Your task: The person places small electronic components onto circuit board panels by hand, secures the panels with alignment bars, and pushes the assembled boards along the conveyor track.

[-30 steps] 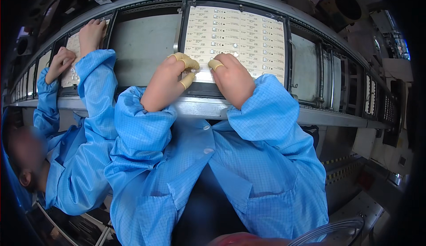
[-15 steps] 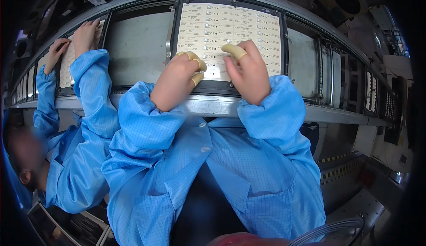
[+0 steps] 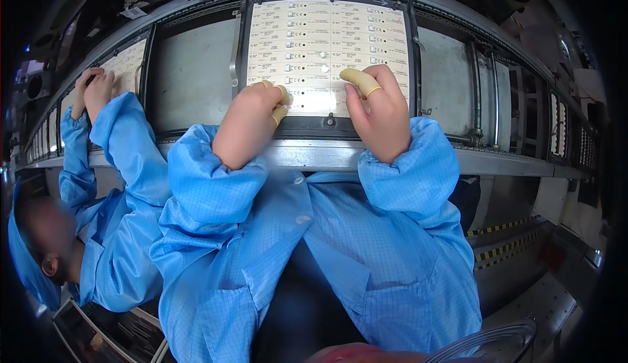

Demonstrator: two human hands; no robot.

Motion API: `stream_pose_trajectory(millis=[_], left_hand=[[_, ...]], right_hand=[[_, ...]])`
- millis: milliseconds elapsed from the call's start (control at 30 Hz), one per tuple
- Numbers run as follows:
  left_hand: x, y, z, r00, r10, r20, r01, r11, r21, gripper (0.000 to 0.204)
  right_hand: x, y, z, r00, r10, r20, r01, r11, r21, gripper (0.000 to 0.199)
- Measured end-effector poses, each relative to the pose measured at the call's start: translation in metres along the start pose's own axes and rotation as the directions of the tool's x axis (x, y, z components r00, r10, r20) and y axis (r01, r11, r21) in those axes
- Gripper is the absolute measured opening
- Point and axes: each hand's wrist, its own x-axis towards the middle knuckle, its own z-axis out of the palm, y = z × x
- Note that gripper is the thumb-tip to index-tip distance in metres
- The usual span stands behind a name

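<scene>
A cream panel (image 3: 265, 17) of printed strips, with small pale square pieces in two columns, lies in a dark frame (image 3: 243, 42) in front of me. My left hand (image 3: 245, 117), yellow cots on several fingertips, has its fingers drawn together over the panel's lower left rows. Whatever they may hold is hidden. Over the right half hovers my right hand (image 3: 379, 108), its cot-covered index finger stretched out and its thumb apart below; nothing shows between them. Two small white bits (image 3: 323, 55) sit near the panel's middle, left of that fingertip.
The frame sits on a conveyor with a metal front rail (image 3: 314, 157). Grey plates (image 3: 190, 75) flank it. To my left, a co-worker in a blue coat (image 3: 131, 252) has both hands at another pale panel (image 3: 131, 62). Black-and-yellow striped tape (image 3: 504, 252) marks the floor at right.
The panel has shifted slightly left in view. My right hand has moved a little right across it; my left hand stays at the lower left rows. The co-worker's hands have drawn closer together.
</scene>
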Motion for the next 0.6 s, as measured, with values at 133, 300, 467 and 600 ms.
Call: stream_pose_trajectory(millis=[133,300,467,600], left_hand=[[0.001,0.009,-0.002,0.998,0.026,0.062,-0.037,0.983,0.181,0.009],[0.005,0.015,-0.001,0.991,0.102,0.089,-0.123,0.954,0.275,0.014],[-0.003,0.018,0.003,0.982,0.188,0.019,-0.183,0.918,0.352,0.01],[-0.016,0.013,0.01,0.974,0.204,-0.103,-0.169,0.947,0.272,0.013]], right_hand=[[0.0,0.001,-0.001,1.0,-0.009,-0.009,0.009,1.0,0.008,0.016],[0.001,0.001,-0.002,0.999,-0.039,-0.013,0.038,0.999,-0.022,0.016],[0.008,-0.001,-0.001,0.997,0.001,0.082,0.004,0.998,-0.059,0.018],[0.025,0.0,0.013,0.955,0.195,0.222,-0.135,0.956,-0.262,0.022]])
